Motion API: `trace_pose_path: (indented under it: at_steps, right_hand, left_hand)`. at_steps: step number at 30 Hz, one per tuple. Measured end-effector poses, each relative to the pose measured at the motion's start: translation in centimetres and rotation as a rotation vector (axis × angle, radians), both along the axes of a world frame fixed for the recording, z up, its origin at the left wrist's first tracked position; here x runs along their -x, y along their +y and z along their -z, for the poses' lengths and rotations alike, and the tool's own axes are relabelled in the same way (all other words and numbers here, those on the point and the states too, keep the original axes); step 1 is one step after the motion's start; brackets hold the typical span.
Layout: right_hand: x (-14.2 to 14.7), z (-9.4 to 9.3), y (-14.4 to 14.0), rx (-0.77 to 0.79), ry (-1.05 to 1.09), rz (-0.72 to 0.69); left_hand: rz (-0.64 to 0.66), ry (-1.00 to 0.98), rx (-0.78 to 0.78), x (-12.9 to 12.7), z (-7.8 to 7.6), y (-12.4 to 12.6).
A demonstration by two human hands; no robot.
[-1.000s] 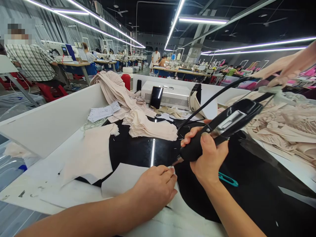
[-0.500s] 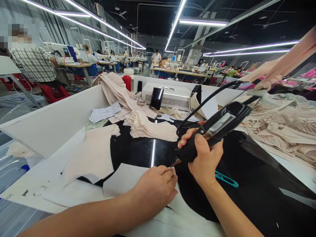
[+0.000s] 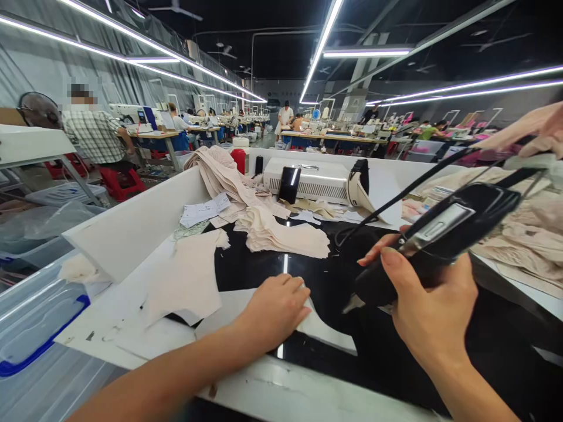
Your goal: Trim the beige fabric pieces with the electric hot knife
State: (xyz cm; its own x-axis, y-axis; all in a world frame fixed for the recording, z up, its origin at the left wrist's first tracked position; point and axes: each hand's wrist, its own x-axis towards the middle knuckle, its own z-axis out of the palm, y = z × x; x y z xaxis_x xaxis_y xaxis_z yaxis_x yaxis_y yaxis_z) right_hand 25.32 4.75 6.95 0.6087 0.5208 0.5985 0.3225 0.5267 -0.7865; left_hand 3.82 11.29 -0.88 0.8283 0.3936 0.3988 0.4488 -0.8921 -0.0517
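Left hand point(image 3: 279, 305) lies palm-down on the white sheet point(image 3: 328, 333) at the bench's point(image 3: 308, 394) near side, apparently steadying it; whether it pinches, I cannot tell; right hand point(image 3: 433, 308) grips the black tool point(image 3: 466, 225), probably angled clear

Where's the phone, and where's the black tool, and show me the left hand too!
Phone point(image 3: 289, 186): head view, on its dark screen.
Black tool point(image 3: 440, 227): head view, on the silver panel of its body.
Left hand point(image 3: 276, 309): head view, on its back.
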Motion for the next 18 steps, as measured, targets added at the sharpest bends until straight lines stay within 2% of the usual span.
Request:
trace_pose_path:
  at_steps: [4, 8, 11, 18]
  right_hand:
    - [0.4, 0.0, -1.3, -0.056, 0.016, -0.025]
    - [0.3, 0.6, -2.6, -0.085, 0.04, -0.065]
    - [0.3, 0.9, -3.1, -0.103, 0.051, -0.088]
    - [0.7, 1.4, -2.5, -0.135, 0.073, -0.136]
  left_hand:
    - [0.115, -0.147, -0.093, 0.3, -0.8, 0.1]
    - [0.309, -0.254, 0.0, 0.2, -1.3, -1.3]
    - [0.41, -0.258, 0.062, 0.0, -1.1, -2.2]
    - [0.46, -0.202, 0.086, -0.3, -0.2, -2.2]
